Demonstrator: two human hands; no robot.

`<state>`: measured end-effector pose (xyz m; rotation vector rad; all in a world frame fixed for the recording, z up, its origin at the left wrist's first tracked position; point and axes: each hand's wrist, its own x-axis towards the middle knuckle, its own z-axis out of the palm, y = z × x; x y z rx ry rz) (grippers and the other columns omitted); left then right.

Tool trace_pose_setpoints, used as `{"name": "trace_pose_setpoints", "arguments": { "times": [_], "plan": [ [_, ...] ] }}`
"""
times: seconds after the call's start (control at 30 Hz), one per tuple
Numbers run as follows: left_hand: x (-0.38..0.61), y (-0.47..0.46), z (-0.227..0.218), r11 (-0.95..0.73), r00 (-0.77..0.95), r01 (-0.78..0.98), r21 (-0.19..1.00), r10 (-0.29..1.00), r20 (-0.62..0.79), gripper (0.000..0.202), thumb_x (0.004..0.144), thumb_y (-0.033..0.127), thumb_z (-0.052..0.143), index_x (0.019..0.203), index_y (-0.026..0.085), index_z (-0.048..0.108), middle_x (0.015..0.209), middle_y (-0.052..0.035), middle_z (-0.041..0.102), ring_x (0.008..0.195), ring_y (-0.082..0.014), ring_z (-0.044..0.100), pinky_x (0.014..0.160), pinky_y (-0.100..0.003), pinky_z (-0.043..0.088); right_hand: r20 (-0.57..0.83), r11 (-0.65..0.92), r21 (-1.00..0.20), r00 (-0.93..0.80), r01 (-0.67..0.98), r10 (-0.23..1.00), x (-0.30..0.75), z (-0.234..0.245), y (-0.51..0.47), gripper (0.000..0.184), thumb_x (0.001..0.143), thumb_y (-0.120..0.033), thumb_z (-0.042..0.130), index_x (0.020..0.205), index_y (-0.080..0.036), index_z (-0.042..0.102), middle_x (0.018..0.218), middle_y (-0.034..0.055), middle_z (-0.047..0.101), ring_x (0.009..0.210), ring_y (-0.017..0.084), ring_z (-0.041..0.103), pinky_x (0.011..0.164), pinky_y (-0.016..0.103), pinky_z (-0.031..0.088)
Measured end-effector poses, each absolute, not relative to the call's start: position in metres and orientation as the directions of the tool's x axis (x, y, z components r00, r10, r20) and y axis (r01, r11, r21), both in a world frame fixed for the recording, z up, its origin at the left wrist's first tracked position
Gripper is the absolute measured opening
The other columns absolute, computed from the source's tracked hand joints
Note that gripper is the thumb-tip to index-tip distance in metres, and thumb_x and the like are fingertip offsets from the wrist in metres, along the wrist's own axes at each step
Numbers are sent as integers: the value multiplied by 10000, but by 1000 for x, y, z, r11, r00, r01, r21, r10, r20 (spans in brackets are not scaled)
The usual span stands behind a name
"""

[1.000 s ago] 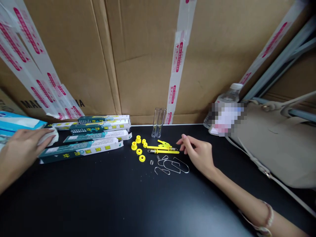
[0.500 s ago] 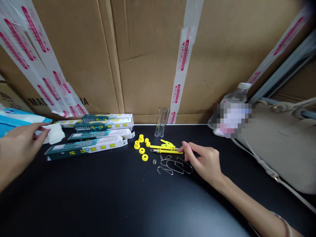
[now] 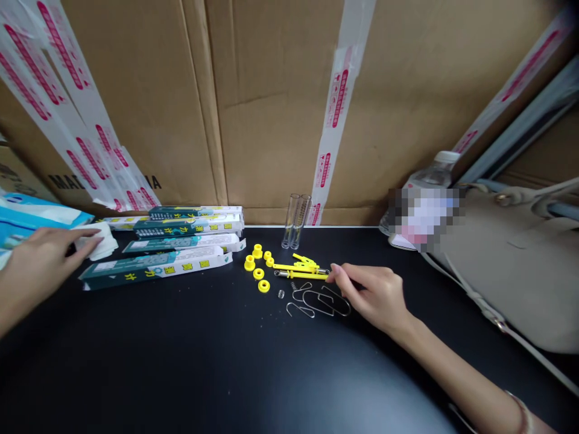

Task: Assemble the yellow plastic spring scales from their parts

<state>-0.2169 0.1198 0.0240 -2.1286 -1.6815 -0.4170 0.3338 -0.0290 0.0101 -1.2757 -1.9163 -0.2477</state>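
At the left, my left hand (image 3: 49, 256) is over a folded white tissue (image 3: 103, 242), its thumb and forefinger apart at the tissue's edge. My right hand (image 3: 375, 292) has its thumb and fingers pinched at the right end of the yellow plastic rods (image 3: 301, 275), which carry small metal springs. Fingertips hide that end. Bent wire hooks (image 3: 319, 302) lie just in front of the rods. Yellow collars and rings (image 3: 259, 273) are scattered to their left, with a small clear piece (image 3: 281, 294) nearby. Behind stand two clear tubes (image 3: 294, 223), upright side by side.
Several slim printed boxes (image 3: 156, 265) lie at the back left, near a blue-and-white packet (image 3: 40, 211). At the right are a plastic bottle (image 3: 436, 175) and a beige bag (image 3: 511, 265) with a strap on the black table (image 3: 217, 361). A cardboard wall (image 3: 271, 120) closes off the back.
My left hand's thumb and forefinger have parted from their pinch on the tissue, which now lies flatter. My right hand stays at the rods, and the view shifts slightly.
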Motion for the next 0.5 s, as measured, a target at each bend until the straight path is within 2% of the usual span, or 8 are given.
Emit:
{"name": "trace_pose_setpoints", "arguments": {
  "times": [0.13,0.23,0.3,0.37,0.4,0.47,0.5],
  "plan": [
    [-220,131,18,-254,329,937,-238,871,365,691,973,673,253,1202,166,664,1129,-60,702,1124,-277,580,1006,-389,432,720,479,-201,-202,854,663,336,10,-27,439,1007,-303,492,631,-193,691,439,-29,575,368,85,512,446,227,363],
    [-221,133,17,-255,345,924,-285,878,332,680,990,638,215,1162,166,674,1122,-61,718,1092,-262,602,983,-369,456,729,483,-171,-220,859,648,338,11,-27,437,1010,-287,487,631,-192,681,442,-25,573,376,88,514,443,231,353],
    [-217,130,18,-239,337,925,-294,875,348,692,997,601,174,1138,152,682,1154,-87,701,1119,-293,580,983,-410,456,731,488,-152,-235,860,641,338,12,-27,438,1010,-283,489,623,-191,674,441,-23,569,380,91,514,443,232,348],
    [-209,125,20,-192,310,932,-307,862,402,681,998,580,189,1156,127,673,1296,-143,612,1233,-377,487,991,-515,428,729,492,-134,-251,860,637,338,13,-27,445,1012,-279,485,613,-192,664,440,-23,563,379,91,506,444,235,343],
    [-205,122,21,-157,290,937,-312,849,442,651,1001,570,222,1189,122,655,1404,-162,519,1311,-421,400,1006,-578,390,726,495,-125,-261,860,636,338,13,-26,450,1014,-277,482,608,-193,657,440,-24,559,376,89,497,442,236,339],
    [-198,120,22,-121,288,932,-342,822,492,587,1008,543,269,1147,118,649,1536,-144,355,1393,-405,304,1060,-572,338,716,503,-107,-284,858,637,338,13,-26,458,1016,-274,478,597,-194,642,440,-27,549,368,84,472,438,239,327],
    [-196,120,22,-130,305,924,-360,818,488,565,1016,519,264,1129,120,648,1561,-132,317,1414,-379,287,1085,-549,319,710,507,-98,-297,856,638,338,13,-25,461,1017,-274,478,590,-195,634,440,-30,542,365,82,459,436,241,321]
  ]
}}
